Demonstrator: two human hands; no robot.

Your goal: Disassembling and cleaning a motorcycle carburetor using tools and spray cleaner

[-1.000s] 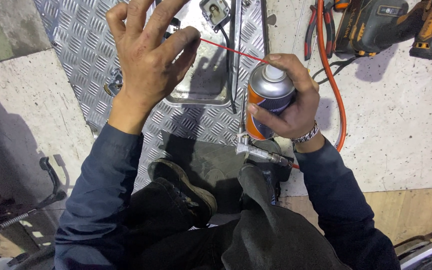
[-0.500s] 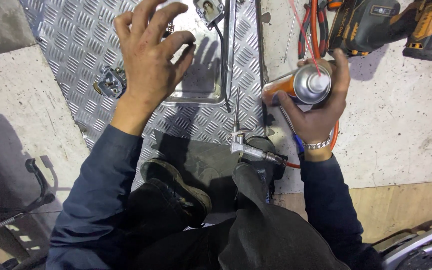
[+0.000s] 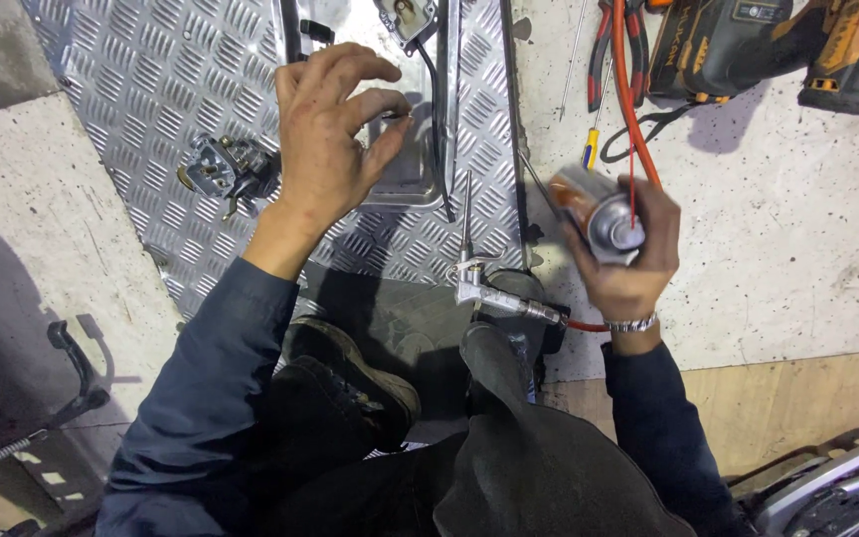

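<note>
Near: air blow gun (image 3: 484,283) lying on the checker plate (image 3: 151,89). Right hand (image 3: 628,259) grasping an orange-and-silver spray can (image 3: 599,214), tilted, over bare concrete beside the plate's edge. Left hand (image 3: 335,139) unclenched, fingers curled above a shiny metal tray (image 3: 410,174). Far: carburettor (image 3: 226,171), cordless drills (image 3: 777,50).

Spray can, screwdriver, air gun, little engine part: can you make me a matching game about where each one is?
Things:
1. spray can
2. screwdriver
3. air blow gun
4. small engine part

Places:
A. on the checker plate, left of the left hand
B. on the concrete, near the pliers
C. in the right hand
D. by the person's knee, on a red hose

Pairs: 1-C, 2-B, 3-D, 4-A
</note>
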